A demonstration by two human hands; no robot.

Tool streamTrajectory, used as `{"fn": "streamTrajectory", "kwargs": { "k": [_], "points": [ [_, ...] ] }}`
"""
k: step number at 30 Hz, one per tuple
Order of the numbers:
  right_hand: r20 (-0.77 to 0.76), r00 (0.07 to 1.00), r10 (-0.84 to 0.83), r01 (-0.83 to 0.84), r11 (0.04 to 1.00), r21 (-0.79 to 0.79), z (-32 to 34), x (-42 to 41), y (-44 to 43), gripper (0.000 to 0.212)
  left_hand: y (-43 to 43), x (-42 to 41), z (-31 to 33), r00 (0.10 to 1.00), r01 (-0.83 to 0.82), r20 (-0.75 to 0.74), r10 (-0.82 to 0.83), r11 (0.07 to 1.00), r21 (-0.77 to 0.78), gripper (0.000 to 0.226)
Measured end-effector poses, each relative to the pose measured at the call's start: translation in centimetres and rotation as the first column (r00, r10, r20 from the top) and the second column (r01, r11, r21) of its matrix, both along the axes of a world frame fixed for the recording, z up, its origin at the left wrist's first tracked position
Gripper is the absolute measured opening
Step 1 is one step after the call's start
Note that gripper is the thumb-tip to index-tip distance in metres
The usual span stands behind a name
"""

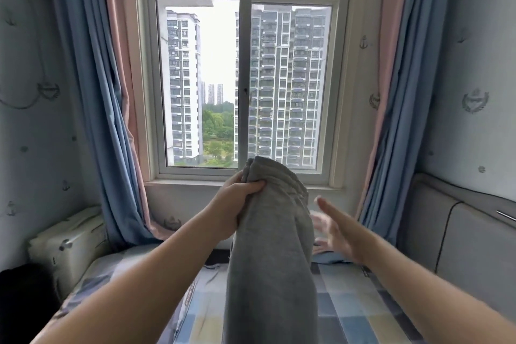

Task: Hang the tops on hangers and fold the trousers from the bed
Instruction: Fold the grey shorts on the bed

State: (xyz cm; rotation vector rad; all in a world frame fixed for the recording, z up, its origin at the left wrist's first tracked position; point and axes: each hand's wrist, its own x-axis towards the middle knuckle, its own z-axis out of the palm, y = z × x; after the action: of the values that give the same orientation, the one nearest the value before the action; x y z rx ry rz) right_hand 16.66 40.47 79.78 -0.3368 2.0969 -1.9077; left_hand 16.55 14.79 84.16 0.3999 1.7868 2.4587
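Fingers (251, 186) of my left hand (234, 207) clamp the bunched top of the one grey pair of trousers (273, 274), held up over the checked bed (349, 304), while my right hand (339, 234) hovers just beside, spread and empty.

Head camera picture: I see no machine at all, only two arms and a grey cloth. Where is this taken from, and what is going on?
There is no robot here. A person wears a wide-angle camera on the head, so you look forward and down along their own bare arms. The left hand grips a grey garment near its gathered top, probably trousers, and holds it up so that it hangs in front of the window. The right hand is open, fingers spread, beside the garment and seemingly not touching it. Below lies the bed with a checked cover. Blue and pink curtains frame the window.
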Motion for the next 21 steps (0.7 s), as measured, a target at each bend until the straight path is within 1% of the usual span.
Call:
{"fn": "streamTrajectory", "kwargs": {
  "k": [1, 2, 3, 4, 5, 6, 7, 9, 10, 11, 13, 14, 16, 18, 20, 21],
  "points": [
    [0.057, 0.985, 0.164, -0.163, 0.987, -0.012, -1.8, 0.4, -0.1, 0.076, 0.0, 0.1, -0.4, 0.999, 0.043, 0.012, -0.043, 0.999, 0.015, 0.034],
    [0.084, 0.965, 0.25, -0.247, 0.968, -0.037, -3.1, 0.7, -0.4, 0.064, 0.0, 0.1, -1.0, 0.996, 0.078, 0.029, -0.079, 0.997, 0.029, 0.031],
    [0.1, 0.969, 0.227, -0.22, 0.972, -0.076, -4.3, 1.2, -0.6, 0.069, 0.0, 0.0, -1.6, 0.993, 0.107, 0.049, -0.109, 0.994, 0.039, 0.028],
    [0.17, 0.967, 0.189, -0.164, 0.974, -0.154, -5.3, 1.2, -0.7, 0.084, 0.0, -0.1, -2.4, 0.989, 0.127, 0.065, -0.129, 0.991, 0.039, 0.027],
    [0.262, 0.944, 0.202, -0.132, 0.956, -0.261, -6.1, 1.1, -0.9, 0.093, 0.1, -0.1, -3.3, 0.987, 0.137, 0.081, -0.14, 0.99, 0.033, 0.027],
    [0.309, 0.923, 0.23, -0.121, 0.935, -0.334, -6.6, 1.2, -1.2, 0.091, 0.0, -0.2, -4.2, 0.985, 0.142, 0.095, -0.144, 0.99, 0.028, 0.028],
    [0.327, 0.913, 0.246, -0.116, 0.922, -0.37, -7.2, 1.2, -1.3, 0.079, -0.1, -0.2, -5.2, 0.984, 0.142, 0.107, -0.144, 0.99, 0.023, 0.029],
    [0.316, 0.937, 0.152, -0.04, 0.941, -0.335, -8.3, 1.1, -1.0, 0.052, -0.5, -0.3, -7.1, 0.985, 0.13, 0.118, -0.128, 0.991, -0.012, 0.028],
    [0.312, 0.944, 0.106, 0.003, 0.944, -0.329, -8.8, 1.0, -0.7, 0.044, -0.8, -0.4, -8.1, 0.986, 0.118, 0.122, -0.112, 0.992, -0.043, 0.029],
    [0.314, 0.948, 0.055, 0.054, 0.943, -0.328, -9.5, 0.6, -0.4, 0.041, -1.1, -0.5, -9.3, 0.987, 0.104, 0.129, -0.094, 0.992, -0.075, 0.031],
    [0.288, 0.958, -0.01, 0.102, 0.946, -0.306, -10.7, 0.2, 0.4, 0.038, -1.4, -0.8, -11.8, 0.989, 0.071, 0.143, -0.049, 0.986, -0.152, 0.036],
    [0.269, 0.962, -0.053, 0.129, 0.954, -0.272, -11.3, -0.1, 0.7, 0.035, -1.3, -1.0, -13.1, 0.989, 0.042, 0.149, -0.011, 0.978, -0.206, 0.033],
    [0.22, 0.963, -0.157, 0.197, 0.965, -0.174, -12.6, -0.7, 1.5, 0.029, -0.6, -1.3, -15.5, 0.985, -0.03, 0.153, 0.086, 0.943, -0.333, 0.026],
    [0.115, 0.962, -0.249, 0.253, 0.967, -0.029, -13.7, -1.4, 2.0, 0.026, 0.6, -1.9, -17.4, 0.972, -0.092, 0.156, 0.175, 0.896, -0.434, 0.024],
    [0.002, 0.959, -0.285, 0.283, 0.955, 0.089, -14.6, -2.0, 2.2, 0.027, 2.0, -2.7, -19.1, 0.96, -0.131, 0.149, 0.235, 0.855, -0.502, 0.021],
    [-0.037, 0.954, -0.298, 0.301, 0.947, 0.117, -14.9, -2.3, 2.4, 0.028, 2.7, -3.2, -19.8, 0.957, -0.146, 0.14, 0.255, 0.838, -0.526, 0.019]
  ]
}}
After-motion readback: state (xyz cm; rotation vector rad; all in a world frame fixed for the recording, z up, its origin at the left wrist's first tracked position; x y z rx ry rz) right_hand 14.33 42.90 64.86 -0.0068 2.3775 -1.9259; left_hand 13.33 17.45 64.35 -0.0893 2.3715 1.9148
